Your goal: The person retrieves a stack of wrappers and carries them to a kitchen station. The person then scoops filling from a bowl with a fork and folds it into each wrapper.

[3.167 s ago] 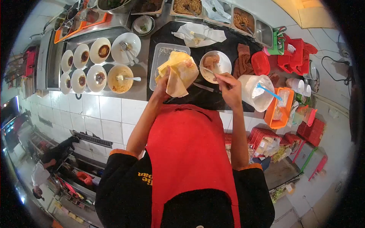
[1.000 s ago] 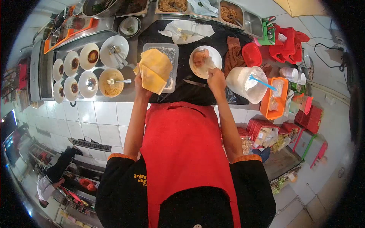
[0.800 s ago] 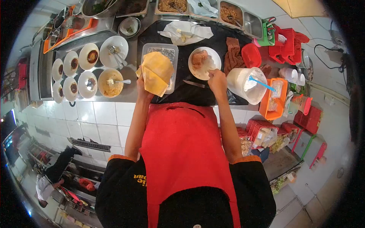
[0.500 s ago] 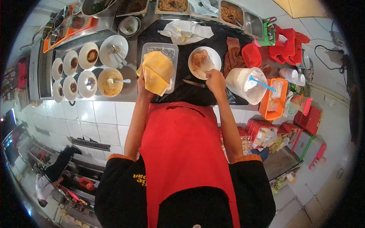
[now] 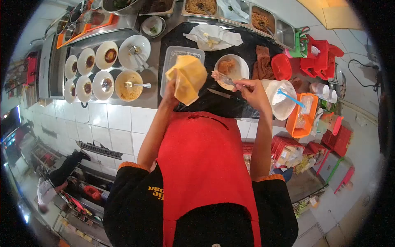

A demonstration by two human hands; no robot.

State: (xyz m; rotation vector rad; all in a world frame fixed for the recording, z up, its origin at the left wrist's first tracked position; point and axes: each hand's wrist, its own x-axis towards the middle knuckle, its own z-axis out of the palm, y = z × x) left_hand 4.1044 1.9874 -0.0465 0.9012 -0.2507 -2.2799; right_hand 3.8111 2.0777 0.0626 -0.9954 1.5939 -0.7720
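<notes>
My left hand (image 5: 169, 91) is closed on a floppy stack of yellow dough wrappers (image 5: 189, 78), holding them up over the edge of a clear plastic tray (image 5: 169, 55). Gripped in my right hand (image 5: 250, 94) is a fork (image 5: 226, 79). Its tines carry a lump of pinkish filling (image 5: 215, 75) at the left rim of a white bowl (image 5: 242, 68). More of the orange-pink filling (image 5: 226, 66) sits inside that bowl. Just below the bowl, a knife (image 5: 219, 93) lies on the black surface.
Sauce-stained white bowls (image 5: 103, 86) stand in rows at the left. A tub of white powder (image 5: 279, 103) with a blue spoon and an orange basket (image 5: 302, 123) are at the right. Crumpled white paper (image 5: 214, 38), a brown cloth (image 5: 262, 61) and steel food pans (image 5: 263, 20) line the back.
My right hand has lifted the fork with filling out of the bowl, moving toward the wrappers. The wrappers in my left hand have tilted and shifted slightly. The whole view has moved a little.
</notes>
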